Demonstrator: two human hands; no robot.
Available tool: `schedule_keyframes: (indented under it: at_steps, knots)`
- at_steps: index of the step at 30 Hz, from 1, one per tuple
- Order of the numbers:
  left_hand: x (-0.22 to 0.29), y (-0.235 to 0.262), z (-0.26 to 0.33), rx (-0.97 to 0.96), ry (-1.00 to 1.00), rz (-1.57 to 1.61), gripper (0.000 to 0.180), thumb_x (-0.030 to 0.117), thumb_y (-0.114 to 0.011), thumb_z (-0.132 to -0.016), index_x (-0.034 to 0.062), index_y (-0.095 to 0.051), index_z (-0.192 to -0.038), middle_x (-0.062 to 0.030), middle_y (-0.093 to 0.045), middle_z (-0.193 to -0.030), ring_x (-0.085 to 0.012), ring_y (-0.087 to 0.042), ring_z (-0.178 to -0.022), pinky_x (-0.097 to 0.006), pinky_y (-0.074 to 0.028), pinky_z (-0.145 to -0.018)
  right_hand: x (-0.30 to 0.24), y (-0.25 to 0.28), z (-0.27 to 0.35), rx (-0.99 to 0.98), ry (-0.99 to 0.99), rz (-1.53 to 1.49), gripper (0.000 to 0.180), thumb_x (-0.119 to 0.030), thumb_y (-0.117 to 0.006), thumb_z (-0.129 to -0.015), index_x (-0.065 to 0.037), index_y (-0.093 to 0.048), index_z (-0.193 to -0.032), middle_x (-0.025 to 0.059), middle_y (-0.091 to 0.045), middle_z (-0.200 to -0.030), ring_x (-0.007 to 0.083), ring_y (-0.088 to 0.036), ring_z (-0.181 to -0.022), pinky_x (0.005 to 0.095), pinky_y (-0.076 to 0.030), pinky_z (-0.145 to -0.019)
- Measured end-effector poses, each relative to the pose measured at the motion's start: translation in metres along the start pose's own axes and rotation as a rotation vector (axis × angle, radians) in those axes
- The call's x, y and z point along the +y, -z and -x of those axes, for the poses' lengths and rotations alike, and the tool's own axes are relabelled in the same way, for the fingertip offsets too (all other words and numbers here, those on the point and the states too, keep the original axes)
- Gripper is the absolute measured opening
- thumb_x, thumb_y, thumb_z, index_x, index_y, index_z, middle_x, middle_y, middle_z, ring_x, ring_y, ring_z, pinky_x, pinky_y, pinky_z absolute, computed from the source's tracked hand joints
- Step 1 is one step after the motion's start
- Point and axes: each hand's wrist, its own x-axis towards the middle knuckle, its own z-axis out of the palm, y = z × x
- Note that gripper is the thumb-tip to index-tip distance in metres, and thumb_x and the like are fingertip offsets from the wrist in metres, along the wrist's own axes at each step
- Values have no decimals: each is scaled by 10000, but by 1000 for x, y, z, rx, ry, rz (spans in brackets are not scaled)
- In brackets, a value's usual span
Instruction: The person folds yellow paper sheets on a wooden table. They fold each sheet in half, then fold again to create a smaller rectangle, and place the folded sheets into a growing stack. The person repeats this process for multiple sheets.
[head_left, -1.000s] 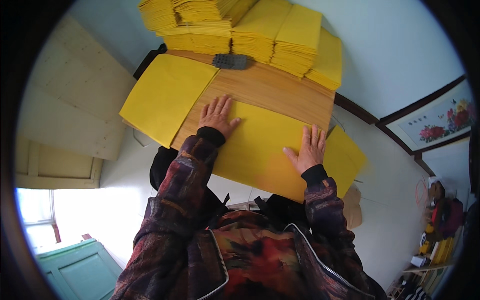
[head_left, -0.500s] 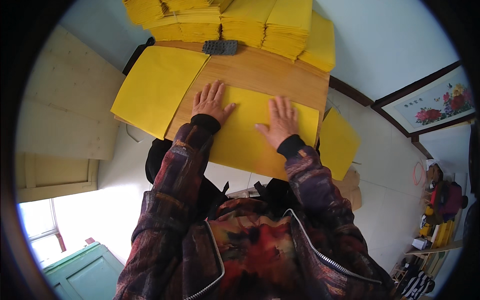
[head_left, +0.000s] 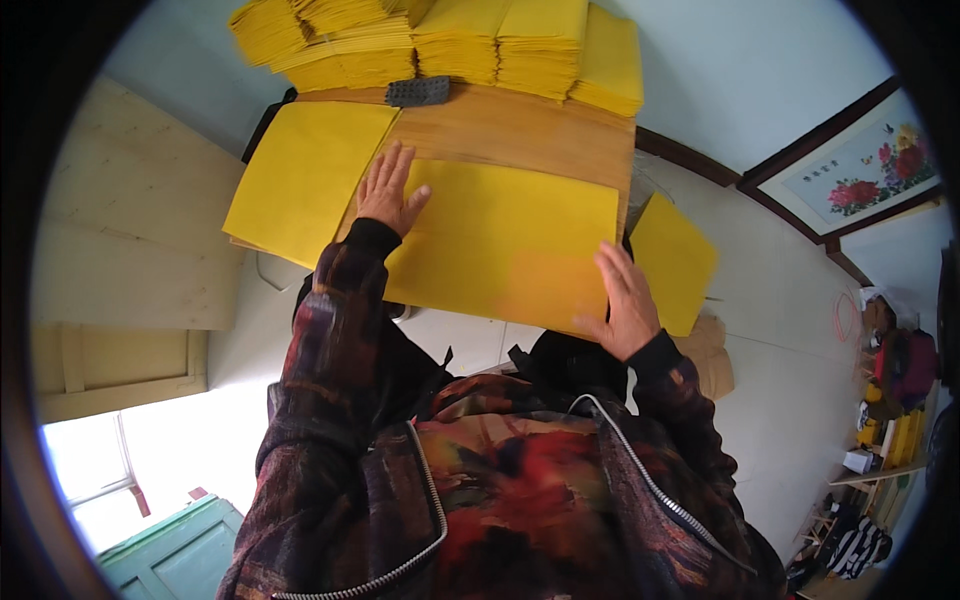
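Right hand (head_left: 628,308) moved outward: loosely curved, hold unclear through blur. Left hand (head_left: 388,192) flat, fingers extended, gripping nothing. Yellow sheet (head_left: 500,235) between them; yellow stacks (head_left: 542,50) beyond both.

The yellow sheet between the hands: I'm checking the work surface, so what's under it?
Wooden tabletop shows beyond the far edge of the yellow sheet; whatever lies directly beneath is covered.

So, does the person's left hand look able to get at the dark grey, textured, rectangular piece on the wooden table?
Probably yes: the open left hand points toward the dark grey textured piece, and only flat brown wooden tabletop seems to lie between them.
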Motion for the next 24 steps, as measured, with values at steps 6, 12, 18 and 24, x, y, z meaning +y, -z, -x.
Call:
schedule_keyframes:
  at_steps: [6,12,18,24]
  knots:
    - [26,50,90,-302,-275,-135,736,251,-737,-718,144,-406,-1367,-133,-359,-1421,-339,-368,-1290,-449,-303,-1065,-26,-7,15,-185,-48,147,884,-298,-817,-610,-66,-378,-1341,111,-298,-1426,298,-274,-1339,498,-234,-1075]
    - [18,36,102,-211,-350,-288,682,113,-693,-588,164,-476,-1233,-73,-448,-1284,-266,-424,-1224,-406,-354,-995,-22,-18,18,-33,18,143,826,-195,-810,-586,-82,-415,-1302,96,-351,-1390,296,-332,-1295,488,-286,-1024]
    - [9,31,113,-63,-428,-237,428,85,-616,-676,114,-567,-1101,-77,-555,-1166,-276,-537,-1099,-396,-439,-893,-16,-20,30,73,84,103,693,-140,-770,-602,-70,-481,-1228,84,-456,-1301,285,-426,-1219,443,-331,-977]
    - [11,38,117,20,-485,-139,401,51,-644,-592,92,-607,-989,-75,-616,-1056,-274,-600,-977,-388,-470,-810,-7,-23,36,153,146,53,493,-90,-699,-667,-60,-541,-1133,74,-530,-1204,261,-507,-1140,376,-385,-920]
